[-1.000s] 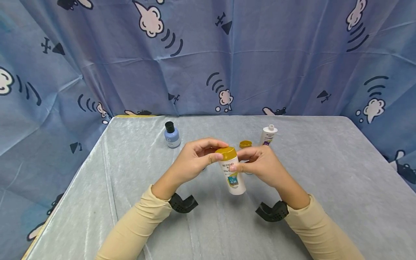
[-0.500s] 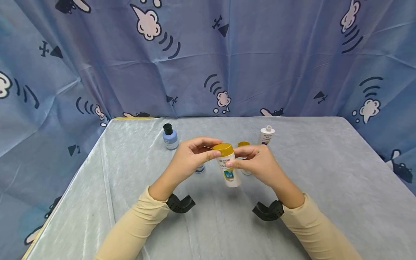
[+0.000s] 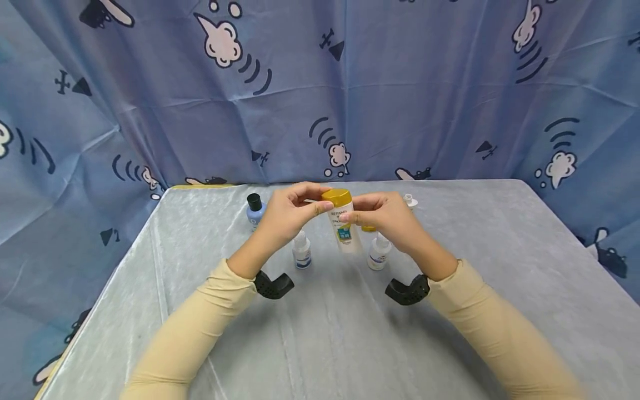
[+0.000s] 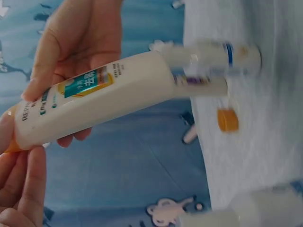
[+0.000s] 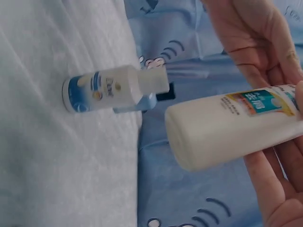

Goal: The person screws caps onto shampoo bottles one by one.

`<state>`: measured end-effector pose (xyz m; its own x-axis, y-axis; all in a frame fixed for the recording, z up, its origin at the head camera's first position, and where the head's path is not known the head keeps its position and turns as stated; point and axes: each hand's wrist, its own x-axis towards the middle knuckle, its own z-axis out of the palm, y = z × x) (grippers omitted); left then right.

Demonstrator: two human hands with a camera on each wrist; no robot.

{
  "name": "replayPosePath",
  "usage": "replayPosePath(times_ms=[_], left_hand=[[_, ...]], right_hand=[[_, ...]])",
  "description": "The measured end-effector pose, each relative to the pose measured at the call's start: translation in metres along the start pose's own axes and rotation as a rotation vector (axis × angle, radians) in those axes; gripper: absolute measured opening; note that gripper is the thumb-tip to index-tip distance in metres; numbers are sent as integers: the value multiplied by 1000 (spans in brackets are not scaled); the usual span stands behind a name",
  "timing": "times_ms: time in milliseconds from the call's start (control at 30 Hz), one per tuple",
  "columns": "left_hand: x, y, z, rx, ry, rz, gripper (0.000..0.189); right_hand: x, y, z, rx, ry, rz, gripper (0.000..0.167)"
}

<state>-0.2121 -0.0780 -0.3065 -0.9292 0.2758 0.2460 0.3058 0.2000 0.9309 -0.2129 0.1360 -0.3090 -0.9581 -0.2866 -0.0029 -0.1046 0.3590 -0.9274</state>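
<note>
A white shampoo bottle [image 3: 346,236] with a gold cap [image 3: 337,196] is held up above the table between both hands, tilted slightly. My left hand [image 3: 289,215] pinches the cap, thumb in front and fingers behind. My right hand [image 3: 389,218] grips the bottle's upper body just below the cap, its thumb across the label. In the left wrist view the teal and yellow label on the bottle [image 4: 102,106] shows, and the cap is still seated on the neck. The right wrist view shows the bottle's bottom end [image 5: 182,139] pointing toward the table.
Two small white bottles stand behind the held one, one on the left [image 3: 302,253] and one on the right [image 3: 378,255]. A blue bottle [image 3: 255,214] with a black cap is at the back left. A loose gold cap [image 4: 227,120] lies near an uncapped white bottle [image 3: 411,201].
Both hands have moved up and away from the body with the shampoo bottle between them. The small white bottles now show below the hands.
</note>
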Motion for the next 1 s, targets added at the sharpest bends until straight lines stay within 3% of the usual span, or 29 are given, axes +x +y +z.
replayPosePath(times_ms=[167, 433, 633, 1000], left_hand=[[17, -8, -7, 39, 1, -6, 27], [28, -22, -21, 47, 11, -50, 27], [39, -31, -23, 102, 32, -85, 28], [52, -56, -21, 192, 71, -136, 28]], right_hand=[[21, 1, 1, 46, -11, 53, 43], [43, -1, 11, 73, -24, 71, 43], [57, -3, 17, 64, -8, 149, 44], [76, 3, 34, 167, 66, 285, 42]])
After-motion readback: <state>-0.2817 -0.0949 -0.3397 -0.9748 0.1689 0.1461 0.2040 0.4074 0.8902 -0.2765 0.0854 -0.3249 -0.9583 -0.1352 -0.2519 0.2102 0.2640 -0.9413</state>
